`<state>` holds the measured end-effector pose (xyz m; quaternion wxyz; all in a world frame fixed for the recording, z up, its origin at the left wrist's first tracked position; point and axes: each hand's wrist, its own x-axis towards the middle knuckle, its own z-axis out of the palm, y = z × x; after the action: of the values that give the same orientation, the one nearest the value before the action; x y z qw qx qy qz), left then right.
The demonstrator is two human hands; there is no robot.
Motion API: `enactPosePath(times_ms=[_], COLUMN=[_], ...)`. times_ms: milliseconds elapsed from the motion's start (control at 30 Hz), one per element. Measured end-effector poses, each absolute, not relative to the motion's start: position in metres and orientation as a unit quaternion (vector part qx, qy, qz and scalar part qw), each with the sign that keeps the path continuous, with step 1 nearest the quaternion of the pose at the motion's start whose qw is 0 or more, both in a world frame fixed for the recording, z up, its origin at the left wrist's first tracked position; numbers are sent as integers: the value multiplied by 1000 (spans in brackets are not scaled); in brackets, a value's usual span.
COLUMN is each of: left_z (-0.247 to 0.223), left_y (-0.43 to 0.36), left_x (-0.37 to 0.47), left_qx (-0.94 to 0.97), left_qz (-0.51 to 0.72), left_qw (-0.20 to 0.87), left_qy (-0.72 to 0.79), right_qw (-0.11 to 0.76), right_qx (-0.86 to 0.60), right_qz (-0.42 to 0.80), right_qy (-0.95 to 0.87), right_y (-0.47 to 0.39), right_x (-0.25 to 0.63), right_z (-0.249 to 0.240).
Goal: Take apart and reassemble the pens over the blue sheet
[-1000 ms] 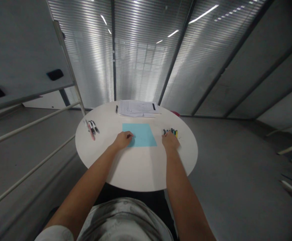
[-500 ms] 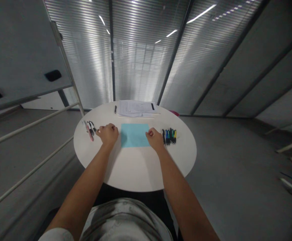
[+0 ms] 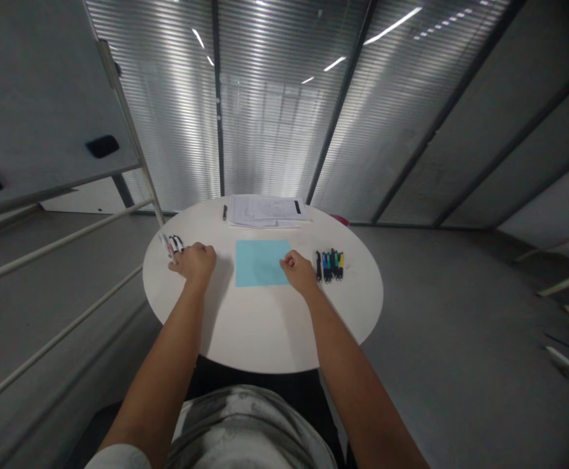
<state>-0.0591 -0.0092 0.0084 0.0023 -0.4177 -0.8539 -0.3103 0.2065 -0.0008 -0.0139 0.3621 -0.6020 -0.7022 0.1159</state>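
Note:
A light blue sheet [image 3: 260, 264] lies flat on the round white table [image 3: 260, 326]. Over its right edge is my right hand [image 3: 298, 268], its fingers curled closed; whether anything is between them is too small to tell. My left hand [image 3: 195, 262] is at the pens [image 3: 176, 244] on the table's left side, thumb and finger reaching the lower end of the pink one and partly covering it. Whether those fingers grip it is unclear. Several dark markers with blue, green and yellow parts [image 3: 333, 264] lie side by side to the right of my right hand.
Printed papers [image 3: 265, 212] lie at the table's far edge, with a dark pen [image 3: 224, 213] at their left. A whiteboard on a metal frame [image 3: 140, 153] stands at the left. Blind-covered glass panels rise behind the table.
My left hand has moved left, away from the blue sheet and onto the pens. My right hand has shifted slightly left over the sheet's edge.

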Motion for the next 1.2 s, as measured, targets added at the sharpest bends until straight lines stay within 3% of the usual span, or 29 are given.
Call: enactPosePath(times_ms=[300, 500, 1200], left_z=[6, -3, 0], left_y=[-22, -24, -19], left_x=[-89, -97, -101], left_qx=[-276, -269, -223], left_qz=[-314, -296, -345], left_qw=[7, -44, -46], left_qy=[-909, -915, -910], right_qw=[354, 344, 341], right_qx=[-589, -589, -576], right_qz=[125, 123, 130], right_qy=[-716, -721, -732], right_y=[-2, -1, 0], right_x=[204, 202, 203], right_z=[-14, -15, -20])
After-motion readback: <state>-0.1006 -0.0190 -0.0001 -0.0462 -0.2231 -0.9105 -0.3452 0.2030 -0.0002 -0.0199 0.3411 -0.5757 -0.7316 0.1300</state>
